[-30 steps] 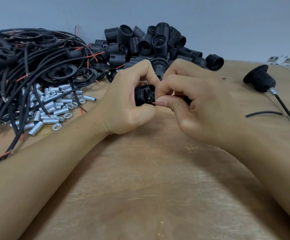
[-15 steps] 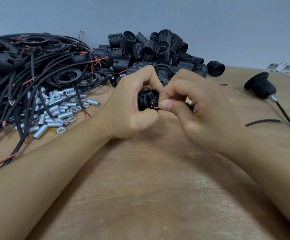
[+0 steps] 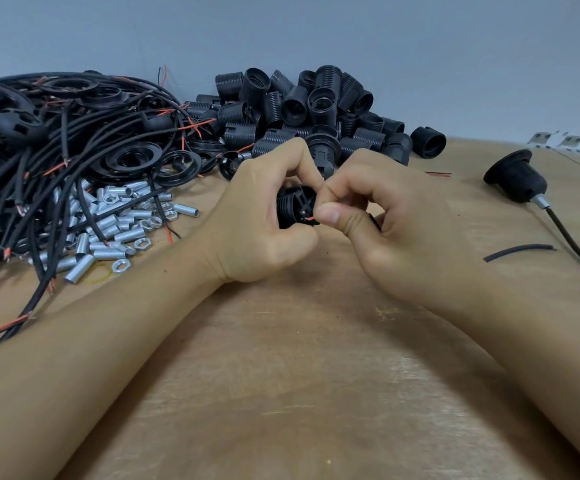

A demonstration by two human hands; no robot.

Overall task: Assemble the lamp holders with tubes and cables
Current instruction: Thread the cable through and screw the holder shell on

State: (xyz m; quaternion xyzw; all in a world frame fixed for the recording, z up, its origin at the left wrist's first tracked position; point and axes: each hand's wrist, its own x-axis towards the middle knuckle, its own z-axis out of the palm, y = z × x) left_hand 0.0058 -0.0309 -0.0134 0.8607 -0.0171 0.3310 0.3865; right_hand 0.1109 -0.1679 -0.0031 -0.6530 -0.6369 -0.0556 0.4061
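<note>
Wood table (image 3: 299,393): L/R hands (image 3: 264,216) (image 3: 402,230) on holder (image 3: 292,206)

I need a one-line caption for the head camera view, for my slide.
Left hand grips a black lamp holder while the right hand pinches its red wire, beside piled cables.

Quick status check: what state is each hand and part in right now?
left hand: grips the lamp holder
lamp holder: held, red wire at its end
right hand: pinches the red wire
finished holder: lying on the table, tube and cable fitted
metal tubes: loose pile
</note>
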